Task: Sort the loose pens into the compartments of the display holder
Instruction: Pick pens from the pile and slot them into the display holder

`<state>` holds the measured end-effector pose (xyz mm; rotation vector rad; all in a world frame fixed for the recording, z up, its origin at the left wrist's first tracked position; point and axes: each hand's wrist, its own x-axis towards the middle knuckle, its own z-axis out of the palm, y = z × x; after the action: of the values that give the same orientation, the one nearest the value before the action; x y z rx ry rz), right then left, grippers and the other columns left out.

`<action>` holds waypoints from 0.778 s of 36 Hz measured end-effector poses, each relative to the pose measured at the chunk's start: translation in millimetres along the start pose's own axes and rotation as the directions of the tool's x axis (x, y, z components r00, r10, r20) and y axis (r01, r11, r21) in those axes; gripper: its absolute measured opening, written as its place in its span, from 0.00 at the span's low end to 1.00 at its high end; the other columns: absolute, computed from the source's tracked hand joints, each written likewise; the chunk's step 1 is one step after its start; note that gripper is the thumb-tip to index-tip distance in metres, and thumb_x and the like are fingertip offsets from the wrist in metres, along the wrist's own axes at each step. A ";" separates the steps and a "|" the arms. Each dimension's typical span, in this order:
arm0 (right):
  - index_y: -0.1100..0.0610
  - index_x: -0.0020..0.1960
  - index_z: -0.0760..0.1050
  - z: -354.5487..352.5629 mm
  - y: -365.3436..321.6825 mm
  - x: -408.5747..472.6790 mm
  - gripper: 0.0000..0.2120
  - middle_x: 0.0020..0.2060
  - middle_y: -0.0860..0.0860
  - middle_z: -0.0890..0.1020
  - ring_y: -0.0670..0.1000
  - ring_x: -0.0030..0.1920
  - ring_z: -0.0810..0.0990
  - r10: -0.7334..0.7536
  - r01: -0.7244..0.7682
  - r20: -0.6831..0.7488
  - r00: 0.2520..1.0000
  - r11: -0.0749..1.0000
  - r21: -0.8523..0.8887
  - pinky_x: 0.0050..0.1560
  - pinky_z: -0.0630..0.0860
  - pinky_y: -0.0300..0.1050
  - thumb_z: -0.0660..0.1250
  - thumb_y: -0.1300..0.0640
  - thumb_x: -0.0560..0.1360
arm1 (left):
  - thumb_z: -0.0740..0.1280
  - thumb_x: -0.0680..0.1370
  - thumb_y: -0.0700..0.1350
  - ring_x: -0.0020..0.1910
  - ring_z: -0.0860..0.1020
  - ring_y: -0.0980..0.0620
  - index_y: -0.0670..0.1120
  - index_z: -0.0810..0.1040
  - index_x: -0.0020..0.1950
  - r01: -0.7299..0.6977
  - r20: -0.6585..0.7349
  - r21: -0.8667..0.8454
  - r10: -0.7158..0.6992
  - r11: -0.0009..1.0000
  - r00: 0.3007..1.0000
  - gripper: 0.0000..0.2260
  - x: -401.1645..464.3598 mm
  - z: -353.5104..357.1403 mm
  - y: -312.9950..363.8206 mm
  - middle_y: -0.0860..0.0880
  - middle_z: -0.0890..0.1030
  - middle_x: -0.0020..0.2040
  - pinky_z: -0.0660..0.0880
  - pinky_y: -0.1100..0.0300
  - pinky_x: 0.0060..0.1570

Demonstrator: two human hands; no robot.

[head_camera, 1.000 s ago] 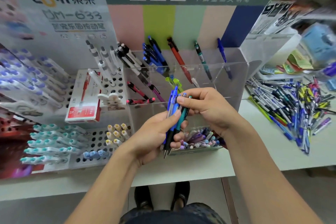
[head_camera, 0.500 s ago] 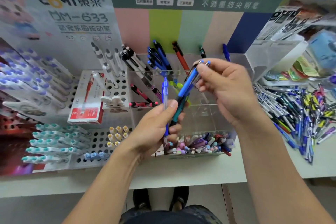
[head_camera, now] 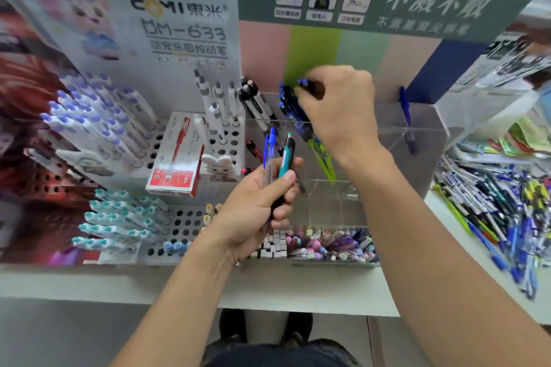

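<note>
1. Head view, far left, at about nine o'clock: I see a white rack (head_camera: 190,217) with round holes, and rows of white pens with purple caps (head_camera: 89,116) and teal caps (head_camera: 119,217) leaning in it.
2. A red and white box (head_camera: 176,164) rests on that rack, just left of centre.
3. At the centre, my left hand (head_camera: 256,205) is curled round two pens held upright: a blue pen (head_camera: 269,149) and a teal pen (head_camera: 286,158), side by side, tips down in the fist.
4. Behind the hand stands the clear holder (head_camera: 423,140), split into compartments; black-and-white pens (head_camera: 256,104) lean in its left rear section at about eleven o'clock.
5. At twelve o'clock, my right hand (head_camera: 340,107) pinches the top of a dark blue pen (head_camera: 305,85) at the rear compartment that holds the other dark blue pens (head_camera: 287,101); its lower end is hidden by the hand.
6. A green pen (head_camera: 323,161) leans in the compartment just below that hand.
7. A single blue pen (head_camera: 405,107) stands in the right rear compartment, at one o'clock.
8. Far right, at three o'clock, the pile of loose pens (head_camera: 501,211) lies on the table (head_camera: 328,289).
</note>
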<state>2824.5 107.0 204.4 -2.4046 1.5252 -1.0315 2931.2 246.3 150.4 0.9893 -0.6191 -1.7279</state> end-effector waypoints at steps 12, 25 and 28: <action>0.52 0.58 0.83 -36.0 16.9 -35.4 0.13 0.46 0.46 0.86 0.44 0.43 0.84 0.208 -0.208 0.048 0.977 0.879 0.428 0.47 0.81 0.38 0.77 0.54 0.73 | 0.54 0.86 0.43 0.24 0.59 0.57 0.47 0.67 0.58 -0.042 -0.061 -0.087 0.036 0.995 0.997 0.04 -0.4 -2.9 3.3 0.49 0.71 0.34 0.53 0.68 0.21; 0.65 0.46 0.83 -40.8 39.3 -129.0 0.07 0.28 0.53 0.76 0.47 0.28 0.73 0.483 -0.698 0.521 0.703 0.331 0.635 0.31 0.69 0.36 0.70 0.62 0.79 | 0.60 0.85 0.41 0.29 0.72 0.54 0.42 0.74 0.55 0.002 0.016 0.291 -0.007 0.957 1.000 0.05 28.0 33.2 -39.7 0.48 0.82 0.40 0.68 0.64 0.24; 0.59 0.49 0.84 -49.7 57.8 -130.4 0.04 0.33 0.48 0.82 0.45 0.34 0.76 0.625 -0.662 0.394 0.674 0.274 0.697 0.34 0.74 0.35 0.70 0.62 0.79 | 0.59 0.85 0.43 0.34 0.79 0.53 0.45 0.79 0.56 0.032 -0.044 0.310 -0.019 0.950 0.999 0.09 32.0 37.5 -44.4 0.47 0.84 0.44 0.74 0.63 0.28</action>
<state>2716.7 200.2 154.4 -0.9750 1.3450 -1.0832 2871.8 230.7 125.2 1.2526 -0.8746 -1.6588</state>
